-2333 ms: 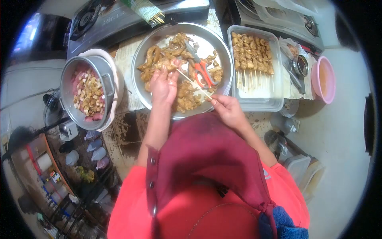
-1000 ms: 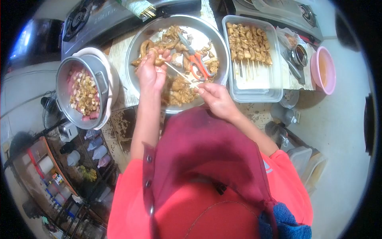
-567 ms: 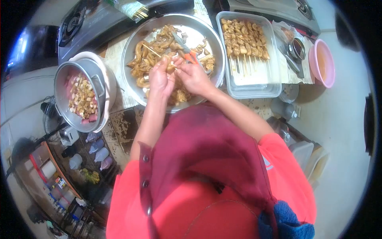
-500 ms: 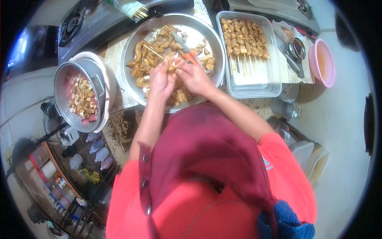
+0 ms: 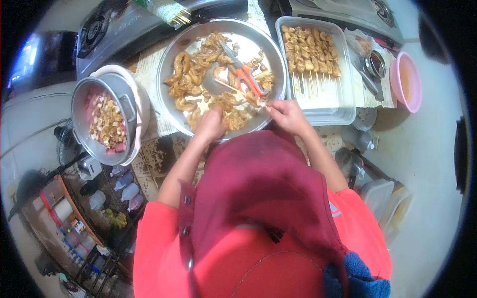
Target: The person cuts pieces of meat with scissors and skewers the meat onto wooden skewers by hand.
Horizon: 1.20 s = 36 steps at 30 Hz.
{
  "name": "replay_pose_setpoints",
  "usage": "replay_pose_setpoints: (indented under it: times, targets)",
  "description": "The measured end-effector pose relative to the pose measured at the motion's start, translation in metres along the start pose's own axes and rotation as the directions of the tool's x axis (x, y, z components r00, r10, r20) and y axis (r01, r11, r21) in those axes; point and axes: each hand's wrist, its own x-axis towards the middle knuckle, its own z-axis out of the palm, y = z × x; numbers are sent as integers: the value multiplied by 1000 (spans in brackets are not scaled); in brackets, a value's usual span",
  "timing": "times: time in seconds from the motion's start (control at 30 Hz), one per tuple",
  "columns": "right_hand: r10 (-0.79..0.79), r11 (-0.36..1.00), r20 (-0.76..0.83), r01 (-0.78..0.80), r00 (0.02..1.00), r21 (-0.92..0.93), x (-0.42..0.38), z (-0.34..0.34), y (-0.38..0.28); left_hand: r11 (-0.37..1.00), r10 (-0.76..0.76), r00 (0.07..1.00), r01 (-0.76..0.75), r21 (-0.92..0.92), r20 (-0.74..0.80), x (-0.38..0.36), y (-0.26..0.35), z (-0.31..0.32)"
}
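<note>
A wide round metal tray (image 5: 166,104) holds brown, sauce-coated strips of meat (image 5: 186,72). My right hand (image 5: 289,117) is closed at the tray's right front rim, pinching a thin wooden skewer (image 5: 229,86) that points up and left over the tray. A small pale piece sits on the skewer near my fingers. At the front left of the tray, my left hand (image 5: 211,124) is curled among the meat, its fingertips hidden from view. Scissors with orange handles (image 5: 245,79) lie in the tray between and beyond my hands.
To the right, a clear plastic container (image 5: 325,113) holds several loaded skewers (image 5: 310,52). A pink bowl (image 5: 405,82) of liquid stands farther right. On the left is a metal pot (image 5: 82,131) with diced pieces. Bundled bare skewers (image 5: 179,19) and a gas stove (image 5: 117,37) are behind.
My hands were together over the tray's middle with the skewer; they have parted. The left dropped to the front among the meat, and the right moved right and nearer with the skewer.
</note>
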Motion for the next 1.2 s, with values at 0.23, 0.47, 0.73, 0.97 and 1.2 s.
replay_pose_setpoints:
  times: [0.23, 0.47, 0.73, 0.97, 1.2]
  targets:
    - [-153, 914, 205, 217, 967, -342, 11, -4, 4, 897, -95, 987, 141, -419, 128, -7, 6, -38]
    - [-75, 847, -107, 7, 991, -531, 50, 19, -30, 146, -124, 989, 97, -985, 79, 8, -49, -40]
    - [18, 748, -108, -85, 994, -659, 97, 37, -40, -153, 47, 998, -24, -988, -32, 24, -17, -36]
    - [254, 870, 243, -331, 936, 367, 69, 4, -25, -37, -167, 981, -110, -993, -102, 43, -6, -42]
    - [100, 612, 365, -346, 926, 711, 30, 14, -32, -66, -232, 960, -173, -983, -153, 56, 1, -47]
